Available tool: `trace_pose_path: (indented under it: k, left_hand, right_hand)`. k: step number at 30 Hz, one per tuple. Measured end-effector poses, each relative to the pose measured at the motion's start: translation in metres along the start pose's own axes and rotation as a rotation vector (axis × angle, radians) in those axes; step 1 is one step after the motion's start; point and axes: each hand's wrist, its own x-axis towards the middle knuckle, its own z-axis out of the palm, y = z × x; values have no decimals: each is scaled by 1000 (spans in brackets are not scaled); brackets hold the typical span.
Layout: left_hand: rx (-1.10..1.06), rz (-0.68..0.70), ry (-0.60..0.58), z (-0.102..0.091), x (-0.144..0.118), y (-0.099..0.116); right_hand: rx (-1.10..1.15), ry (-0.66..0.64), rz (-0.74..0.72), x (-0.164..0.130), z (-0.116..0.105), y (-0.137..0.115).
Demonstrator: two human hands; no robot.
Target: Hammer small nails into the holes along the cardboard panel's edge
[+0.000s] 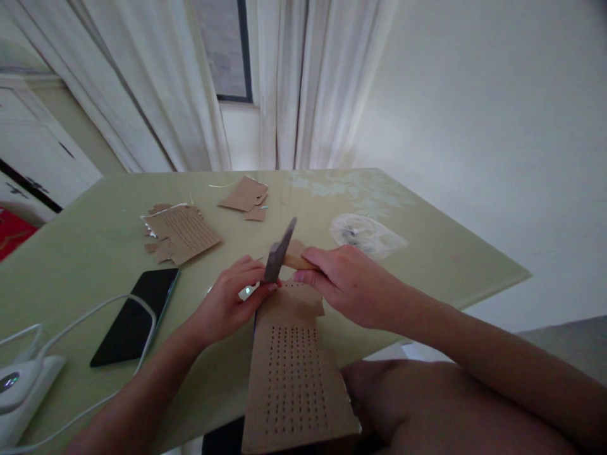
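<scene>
Here, observed right hand [348, 284] closed around wooden handle of hammer [281, 251], metal head tilted up just above near end of perforated cardboard strip [294, 373]. Left hand [232, 300] pinched, fingertips pressed together at hammer head's lower edge and touching top corner of strip; whatever is pinched too small to tell. Strip lay on pale green bench [95, 240], overhanging its near edge toward the person, rows of small holes across it. Noted black phone [135, 315] lying flat left of left hand, white cable [85, 316] looping over it. Noted torn cardboard pieces [183, 232] further back, more scraps [246, 196] beyond, clear plastic bag [365, 234] behind right hand.
</scene>
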Motion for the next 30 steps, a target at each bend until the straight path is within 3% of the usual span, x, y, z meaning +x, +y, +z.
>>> trace_pose_path:
  k: [6, 11, 15, 21, 30]
  left_hand:
    - [24, 0, 9, 0, 0, 0]
    - [9, 13, -25, 0, 1, 2]
    - [3, -11, 7, -1, 1, 3]
    - [-72, -82, -87, -2, 1, 2]
    - [-111, -203, -128, -10, 1, 1]
  right_hand:
    - [-34, 28, 40, -1, -2, -6]
    - [-63, -28, -7, -3, -1, -1]
    - [-2, 67, 20, -4, 0, 2]
    - [-92, -71, -10, -4, 9, 6]
    - [50, 102, 24, -8, 0, 9]
